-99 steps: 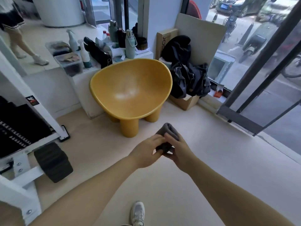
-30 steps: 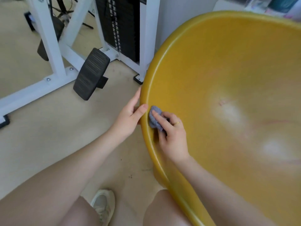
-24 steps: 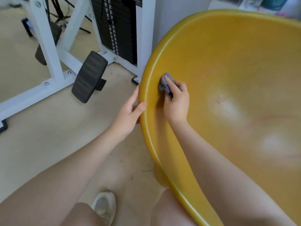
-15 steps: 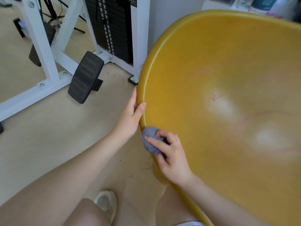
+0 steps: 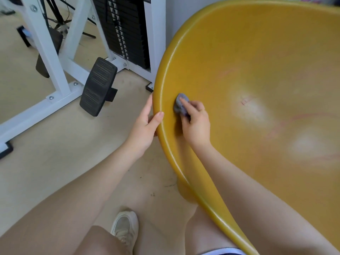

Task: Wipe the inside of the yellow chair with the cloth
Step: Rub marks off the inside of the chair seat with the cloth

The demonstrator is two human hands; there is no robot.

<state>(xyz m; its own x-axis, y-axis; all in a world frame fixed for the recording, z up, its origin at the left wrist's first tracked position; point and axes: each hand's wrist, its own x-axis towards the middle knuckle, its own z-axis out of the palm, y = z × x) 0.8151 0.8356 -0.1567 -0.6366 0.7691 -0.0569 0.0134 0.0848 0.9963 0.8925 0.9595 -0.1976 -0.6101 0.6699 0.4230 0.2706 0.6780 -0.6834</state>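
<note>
The yellow chair (image 5: 257, 74) fills the right side of the head view, its bowl-shaped seat showing faint reddish marks and pale glare patches. My right hand (image 5: 196, 124) is inside the bowl near the left rim, pressing a small bunched grey cloth (image 5: 180, 106) against the inner wall. My left hand (image 5: 145, 126) grips the chair's left rim from outside, thumb hooked over the edge, fingers hidden behind it.
A white-framed weight machine (image 5: 55, 57) with a black weight stack (image 5: 127, 32) and a black foot pad (image 5: 99, 85) stands left of the chair on the beige floor. My knees and a white shoe (image 5: 125, 230) are at the bottom.
My right hand has slid the cloth from the front-left rim up and into the bowl's inner wall, continuing a back-and-forth stroke. My left hand has kept its hold on the rim.
</note>
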